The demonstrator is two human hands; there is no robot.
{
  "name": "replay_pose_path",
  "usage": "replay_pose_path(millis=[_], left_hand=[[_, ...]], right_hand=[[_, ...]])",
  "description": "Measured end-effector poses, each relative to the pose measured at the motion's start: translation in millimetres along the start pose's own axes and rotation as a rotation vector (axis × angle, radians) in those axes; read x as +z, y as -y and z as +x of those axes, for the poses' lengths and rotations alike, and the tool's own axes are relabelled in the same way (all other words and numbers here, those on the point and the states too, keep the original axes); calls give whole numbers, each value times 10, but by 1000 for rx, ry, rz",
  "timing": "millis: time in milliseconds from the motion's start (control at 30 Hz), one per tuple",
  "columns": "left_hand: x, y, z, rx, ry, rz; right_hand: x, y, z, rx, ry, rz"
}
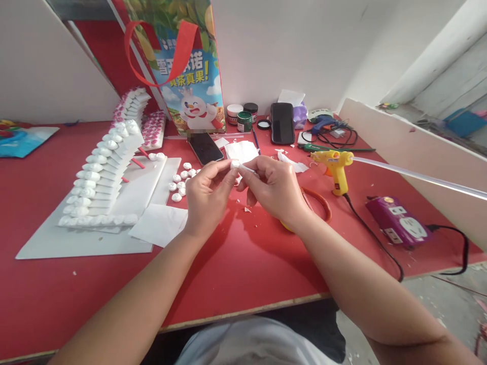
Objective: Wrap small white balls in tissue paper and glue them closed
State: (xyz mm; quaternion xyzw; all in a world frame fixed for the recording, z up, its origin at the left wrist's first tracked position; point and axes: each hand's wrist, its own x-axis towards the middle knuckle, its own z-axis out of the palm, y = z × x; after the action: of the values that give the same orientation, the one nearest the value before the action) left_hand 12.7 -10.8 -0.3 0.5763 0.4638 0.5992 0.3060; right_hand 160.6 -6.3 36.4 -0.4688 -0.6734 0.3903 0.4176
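Note:
My left hand [208, 195] pinches a small white rolled bud [235, 164] between thumb and fingertips, above the middle of the red table. From the bud a narrow white strip [249, 170] runs to my right hand [279, 187], whose thumb and fingers are closed on it. Behind the left hand lie several finished white buds [177, 197] in a loose group. To the left, a curved stepped structure [110, 177] of white board carries rows of similar buds along its edge.
Flat white boards [95, 248] and a paper sheet [160, 223] lie left. A yellow glue gun [338, 170] with a long clear stick stands right, near a purple power socket [397, 220]. Two phones [282, 124], paint jars [244, 121] and a tall printed bag [190, 76] are behind.

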Motion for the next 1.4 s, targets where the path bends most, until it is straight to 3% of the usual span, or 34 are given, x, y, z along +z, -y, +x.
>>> replay_pose_path(millis=[200,367,500,667,800,900,1067,1133,1233,1400], left_hand=[[-10,-6,-5,153,7,129],[-95,29,62,-3,127,-15],[-116,0,88,-27,188,-36],[-68,6,79,-112,204,-182],[-42,37,67,-152,203,-248],[-38,43,46,-29,137,-46],[-23,61,15,415,-7,302],[-30,58,19,458,11,319],[-71,50,54,330,91,195],[-148,86,141,-87,236,-263]], right_hand=[[-56,-13,9,-43,-3,-73],[-112,-43,39,-104,36,-191],[-107,-38,39,-104,61,-190],[-104,-34,47,-37,71,-18],[-85,-38,37,-59,54,-74],[-49,-27,10,-83,43,-134],[5,-24,-19,-99,-3,-67],[3,-34,-15,-98,-14,-28],[-27,-48,1,-121,-17,8],[-74,-62,22,-166,37,28]])
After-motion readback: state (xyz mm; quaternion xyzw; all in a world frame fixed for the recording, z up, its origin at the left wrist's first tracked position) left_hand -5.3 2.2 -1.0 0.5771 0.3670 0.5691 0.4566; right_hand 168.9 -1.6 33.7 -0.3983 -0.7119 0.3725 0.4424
